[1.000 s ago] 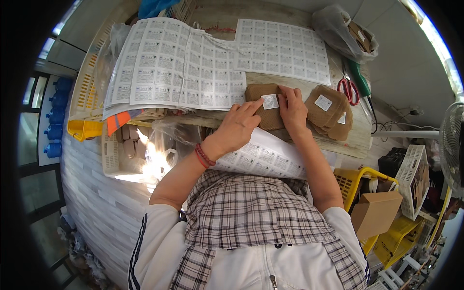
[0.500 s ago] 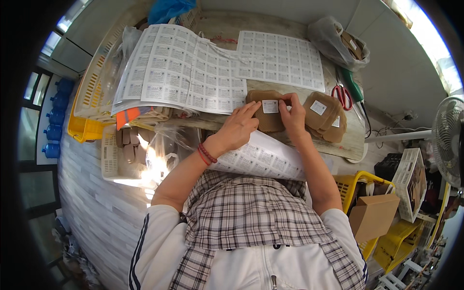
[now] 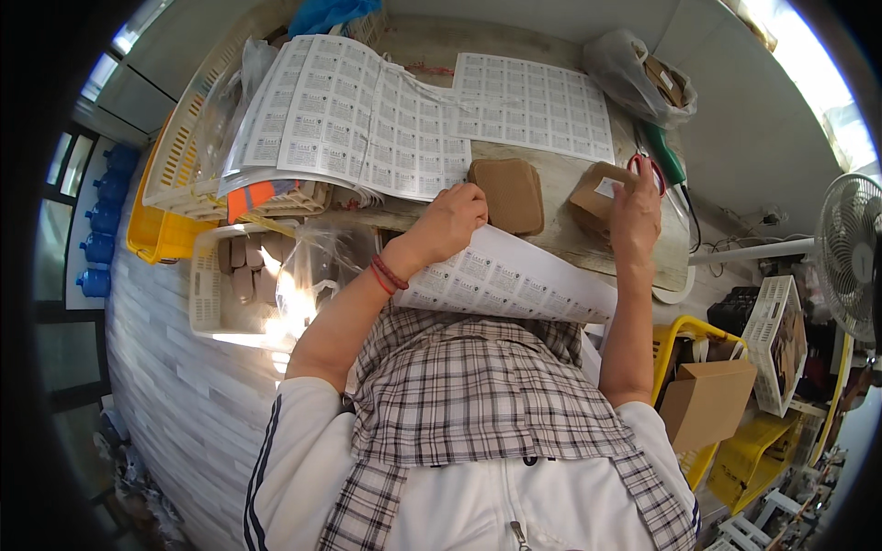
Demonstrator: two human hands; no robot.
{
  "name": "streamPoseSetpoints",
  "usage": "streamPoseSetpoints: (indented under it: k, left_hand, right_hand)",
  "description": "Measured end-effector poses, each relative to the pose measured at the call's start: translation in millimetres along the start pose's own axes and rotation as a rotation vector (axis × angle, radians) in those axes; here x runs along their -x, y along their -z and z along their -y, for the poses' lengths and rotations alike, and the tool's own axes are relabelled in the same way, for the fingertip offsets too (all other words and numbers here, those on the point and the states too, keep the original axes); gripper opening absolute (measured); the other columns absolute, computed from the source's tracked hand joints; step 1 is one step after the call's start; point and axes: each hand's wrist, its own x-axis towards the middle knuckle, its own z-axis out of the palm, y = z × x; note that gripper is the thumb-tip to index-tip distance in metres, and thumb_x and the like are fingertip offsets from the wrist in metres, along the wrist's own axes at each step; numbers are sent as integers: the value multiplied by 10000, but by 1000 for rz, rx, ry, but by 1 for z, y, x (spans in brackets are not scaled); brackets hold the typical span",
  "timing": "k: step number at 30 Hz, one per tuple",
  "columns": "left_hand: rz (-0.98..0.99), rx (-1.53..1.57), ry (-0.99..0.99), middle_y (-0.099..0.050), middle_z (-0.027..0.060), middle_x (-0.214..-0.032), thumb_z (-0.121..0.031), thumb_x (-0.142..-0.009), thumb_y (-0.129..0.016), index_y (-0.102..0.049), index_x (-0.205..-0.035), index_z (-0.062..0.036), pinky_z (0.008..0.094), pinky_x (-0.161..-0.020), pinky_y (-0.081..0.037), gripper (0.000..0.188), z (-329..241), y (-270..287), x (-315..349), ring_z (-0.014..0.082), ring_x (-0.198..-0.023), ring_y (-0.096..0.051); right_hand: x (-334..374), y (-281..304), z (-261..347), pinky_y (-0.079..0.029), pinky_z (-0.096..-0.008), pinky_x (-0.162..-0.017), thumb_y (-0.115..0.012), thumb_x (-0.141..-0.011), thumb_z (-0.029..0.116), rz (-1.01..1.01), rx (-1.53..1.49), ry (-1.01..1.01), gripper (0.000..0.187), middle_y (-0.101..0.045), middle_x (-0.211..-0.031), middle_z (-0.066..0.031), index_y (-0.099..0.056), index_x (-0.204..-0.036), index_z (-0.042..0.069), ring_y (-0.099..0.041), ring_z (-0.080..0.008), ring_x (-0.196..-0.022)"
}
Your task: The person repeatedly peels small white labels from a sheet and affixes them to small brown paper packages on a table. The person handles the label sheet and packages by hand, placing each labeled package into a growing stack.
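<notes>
My right hand (image 3: 636,216) is closed on a brown card with rounded corners (image 3: 588,197), which bears a white label and tilts at the table's right side. Its fingertips come close to the red-handled scissors (image 3: 658,174). My left hand (image 3: 448,223) has curled fingers beside the left edge of a stack of brown cards (image 3: 508,197); no label shows on the top card. Whatever those fingers pinch is hidden. Below that hand, a white sheet of printed labels (image 3: 514,280) slopes from the table edge over my lap.
Several label sheets (image 3: 340,119) cover the table's left and back. A green-handled tool (image 3: 663,151) and a plastic bag (image 3: 620,69) lie at right. Crates stand on both sides: a white one (image 3: 207,294) at left, a yellow one (image 3: 680,335) at right, near a fan (image 3: 850,257).
My right hand has moved right with the labelled card, off the middle stack. The left hand has drawn back from that stack and curled its fingers. The lap sheet has shifted to the right.
</notes>
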Motion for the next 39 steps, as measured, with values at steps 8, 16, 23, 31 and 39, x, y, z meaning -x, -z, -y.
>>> streamPoseSetpoints:
  k: [8,16,23,31,39]
  left_hand:
    - [-15,377,266,-677,77,-920,-69,-856,-656,-662,-941,8,294,-725,-511,114,-18,23,16,165,-833,-651]
    - [39,502,470,-674,13,-746,-58,-868,-670,-718,-950,15,234,-607,-478,120,-8,52,39,75,-674,-585]
    - [116,657,541,-676,0,-741,-71,-872,-675,-740,-923,2,215,-527,-471,110,7,49,39,57,-614,-585]
    - [166,775,651,-681,2,-753,-91,-883,-672,-749,-948,-12,213,-551,-483,129,12,47,35,64,-622,-596]
    - [308,969,802,-678,8,-798,-133,-875,-666,-744,-998,-16,231,-570,-471,186,17,50,18,80,-642,-583]
  right_hand:
    - [97,-7,115,-540,-367,-712,-753,-820,186,556,-578,60,316,-707,-953,-85,-643,-1105,106,-694,-262,-848]
    - [105,-18,122,-510,-350,-656,-757,-777,115,314,-589,325,193,-665,-837,-15,-728,-967,127,-648,-227,-759]
    - [110,-20,125,-496,-326,-712,-748,-748,96,109,-460,593,240,-677,-949,-13,-730,-986,114,-638,-201,-817]
    - [114,-24,125,-514,-342,-754,-756,-737,17,220,-685,385,215,-694,-968,-46,-733,-939,88,-650,-236,-873]
    - [119,-36,127,-471,-362,-766,-736,-729,6,187,-736,316,166,-662,-951,-29,-672,-853,97,-610,-259,-871]
